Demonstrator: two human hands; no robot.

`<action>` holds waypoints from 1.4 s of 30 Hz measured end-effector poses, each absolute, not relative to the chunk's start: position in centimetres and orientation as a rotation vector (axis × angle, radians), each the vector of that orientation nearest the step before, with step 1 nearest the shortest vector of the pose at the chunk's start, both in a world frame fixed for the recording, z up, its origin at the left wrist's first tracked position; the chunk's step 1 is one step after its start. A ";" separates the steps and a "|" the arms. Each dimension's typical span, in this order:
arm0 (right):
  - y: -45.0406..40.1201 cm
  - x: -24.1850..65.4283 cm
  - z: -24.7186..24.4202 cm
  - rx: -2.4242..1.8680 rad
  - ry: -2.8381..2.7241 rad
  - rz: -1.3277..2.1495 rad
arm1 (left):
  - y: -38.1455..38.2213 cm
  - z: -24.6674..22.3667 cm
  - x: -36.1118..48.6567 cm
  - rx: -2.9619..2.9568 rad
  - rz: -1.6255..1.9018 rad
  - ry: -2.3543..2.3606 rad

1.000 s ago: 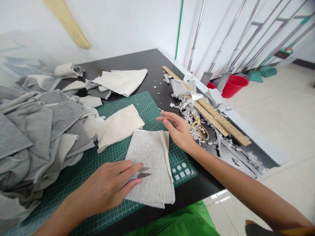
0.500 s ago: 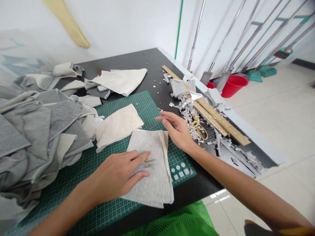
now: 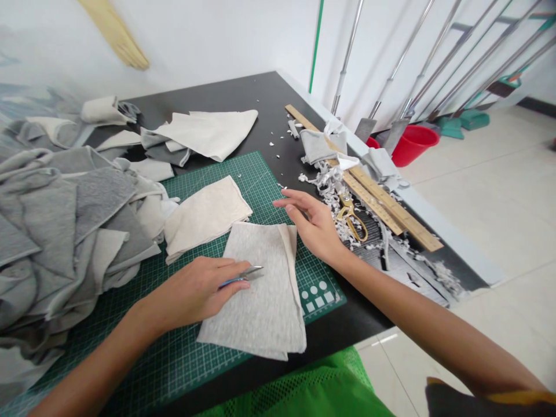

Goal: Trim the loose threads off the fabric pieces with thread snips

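Light grey folded fabric (image 3: 260, 301) lies on the green cutting mat (image 3: 264, 197) near the table's front edge. Over its left part, my left hand (image 3: 212, 286) holds small blue-handled snips (image 3: 254, 272) between thumb and fingers, metal blades pointing right and slightly apart. My right hand (image 3: 310, 223) hovers or rests at the fabric's upper right corner, fingers apart and pointing left, with nothing in it. A cream folded fabric (image 3: 208, 214) lies just beyond, on the mat.
A big heap of grey fabric pieces (image 3: 73, 214) covers the left side. Cream cloth (image 3: 212, 133) lies at the back. To the right are wooden rulers (image 3: 382, 202), gold-handled scissors (image 3: 351, 220) and fabric scraps. A red bucket (image 3: 414, 145) stands on the floor.
My left hand has moved slightly left and up, its fingers now closed around the snips. The grey fabric's lower left part reaches farther left. The view has shifted slightly.
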State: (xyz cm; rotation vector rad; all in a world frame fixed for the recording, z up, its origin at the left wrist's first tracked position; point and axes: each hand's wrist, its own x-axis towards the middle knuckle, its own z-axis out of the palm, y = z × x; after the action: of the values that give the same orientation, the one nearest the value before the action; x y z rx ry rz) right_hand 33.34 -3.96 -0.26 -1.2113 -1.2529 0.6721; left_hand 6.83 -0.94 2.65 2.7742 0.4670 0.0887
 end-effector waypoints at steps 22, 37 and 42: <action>-3.8 33.4 -0.5 -1.171 -1.243 0.687 | -0.3 2.8 6.5 3.155 0.063 0.436; -4.0 33.5 0.0 -1.189 -1.227 0.678 | 0.5 2.9 8.6 3.240 0.181 0.375; -4.1 33.5 0.0 -1.194 -1.228 0.684 | 0.5 3.3 8.5 3.243 0.274 0.396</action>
State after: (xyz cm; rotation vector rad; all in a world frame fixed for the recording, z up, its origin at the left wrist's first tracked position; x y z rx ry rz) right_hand 33.54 -4.09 0.03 -1.1937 -1.2278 0.6843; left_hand 8.47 0.50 3.27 3.2429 0.3965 0.2741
